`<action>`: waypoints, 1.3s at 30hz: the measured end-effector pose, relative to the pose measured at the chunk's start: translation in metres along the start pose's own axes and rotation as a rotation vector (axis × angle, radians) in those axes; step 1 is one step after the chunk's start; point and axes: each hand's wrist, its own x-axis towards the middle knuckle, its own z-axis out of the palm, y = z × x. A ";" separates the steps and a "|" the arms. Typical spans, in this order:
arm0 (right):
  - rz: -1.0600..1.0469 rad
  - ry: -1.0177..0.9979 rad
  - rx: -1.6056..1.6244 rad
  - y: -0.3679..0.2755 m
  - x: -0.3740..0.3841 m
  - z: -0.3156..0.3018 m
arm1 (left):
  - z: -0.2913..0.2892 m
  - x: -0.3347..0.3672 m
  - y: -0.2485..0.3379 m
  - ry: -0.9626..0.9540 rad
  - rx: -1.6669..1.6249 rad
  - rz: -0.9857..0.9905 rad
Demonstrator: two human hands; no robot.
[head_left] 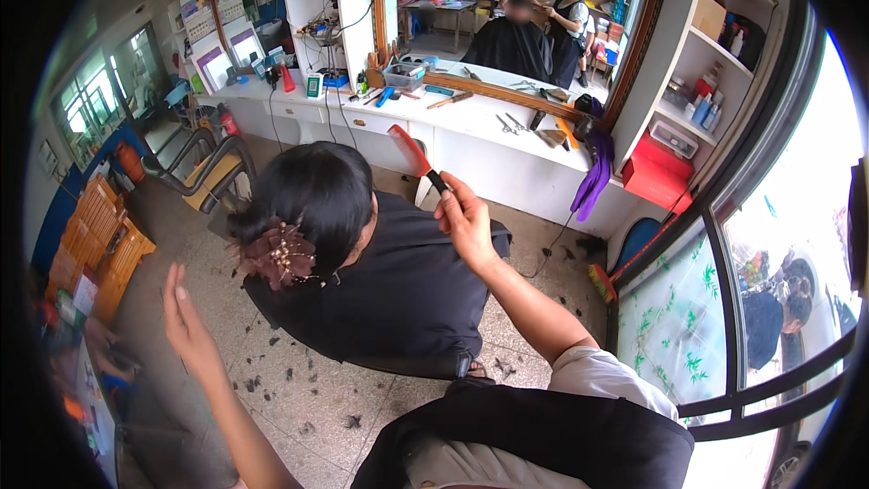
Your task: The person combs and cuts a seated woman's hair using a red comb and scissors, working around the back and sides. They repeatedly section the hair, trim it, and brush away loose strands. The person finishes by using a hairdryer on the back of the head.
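Black apron (543, 439) of the wearer, lower edge. Seated client in black cape (398, 290) on tiled floor (308, 407), facing counter (471, 140) and mirror (534, 18). Right hand (466, 222) pinches red comb (415, 154) at its dark handle end; long axis slants up-left above the fingers. Left hand (186, 317) open, empty.

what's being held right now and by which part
The right hand holds a red comb by its dark handle end. The left hand is open, holding nothing.
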 end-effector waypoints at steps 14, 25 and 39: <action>0.019 0.155 -0.055 0.001 0.025 0.025 | 0.135 0.137 -0.074 -0.712 -0.694 -0.153; 0.052 0.281 -0.153 -0.013 0.010 0.067 | 0.216 0.172 -0.093 -0.942 -0.772 -0.062; 0.129 0.375 -0.400 -0.007 -0.012 0.101 | 0.292 0.173 -0.106 -1.352 -0.933 0.035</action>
